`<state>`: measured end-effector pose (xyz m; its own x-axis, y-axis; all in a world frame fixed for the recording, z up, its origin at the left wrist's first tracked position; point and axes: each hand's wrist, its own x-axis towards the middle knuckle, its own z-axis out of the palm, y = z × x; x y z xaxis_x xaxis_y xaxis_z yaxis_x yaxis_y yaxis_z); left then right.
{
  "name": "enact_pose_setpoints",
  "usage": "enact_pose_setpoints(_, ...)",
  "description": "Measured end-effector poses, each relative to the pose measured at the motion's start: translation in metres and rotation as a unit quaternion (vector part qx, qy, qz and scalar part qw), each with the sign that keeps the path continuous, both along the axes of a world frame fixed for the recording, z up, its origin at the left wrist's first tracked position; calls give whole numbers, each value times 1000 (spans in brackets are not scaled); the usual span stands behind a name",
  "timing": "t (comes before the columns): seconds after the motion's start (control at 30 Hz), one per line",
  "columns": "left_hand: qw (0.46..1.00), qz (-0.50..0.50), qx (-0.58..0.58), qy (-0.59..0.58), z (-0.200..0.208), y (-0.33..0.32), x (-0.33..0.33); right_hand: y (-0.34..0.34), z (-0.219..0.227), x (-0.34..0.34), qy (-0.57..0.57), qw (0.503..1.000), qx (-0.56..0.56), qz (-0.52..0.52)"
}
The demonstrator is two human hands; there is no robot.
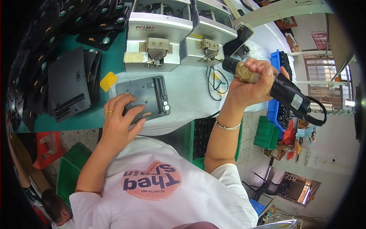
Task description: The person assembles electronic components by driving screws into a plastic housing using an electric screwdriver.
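Tool (pixel 283 88): was clenched in right grip (pixel 259 84).
Panel (pixel 148 100): lay under left grip (pixel 119 120), fingers spread open.
Machines (pixel 160 32): two stood just beyond.
Stacked panels (pixel 68 78): crowded the left.

Free to pass across the white-covered desk (pixel 190 100) between gray plastic panel (pixel 144 94) and looped black cable (pixel 228 82). Blocked ahead by two screw feeders (pixel 167 32), at left by stacked dark panels (pixel 68 84), at right by a raised electric screwdriver (pixel 288 92).
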<state>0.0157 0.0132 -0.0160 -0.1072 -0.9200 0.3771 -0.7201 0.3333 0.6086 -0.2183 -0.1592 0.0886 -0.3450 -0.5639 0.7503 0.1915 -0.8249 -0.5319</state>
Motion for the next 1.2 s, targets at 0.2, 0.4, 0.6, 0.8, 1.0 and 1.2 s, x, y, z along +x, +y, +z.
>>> enact_pose_setpoints(0.2,1000,8,7,-2,1,0,-2,-13,-7,3,20,1000,9,11)
enact_pose_setpoints(0.4,1000,5,3,-12,0,-2,-2,-17,-9,5,11,999,24,18)
enact_pose_setpoints(0.6,1000,8,10,-13,1,-2,-2,-17,-10,7,17,999,45,23)
enact_pose_setpoints(0.8,1000,7,5,-4,2,-1,-2,-20,-9,8,44,998,36,34)
enact_pose_setpoints(1.0,1000,11,3,7,2,2,-1,-37,6,8,118,981,98,119)
enact_pose_setpoints(1.2,999,15,14,30,-2,1,3,-24,9,8,104,971,123,174)
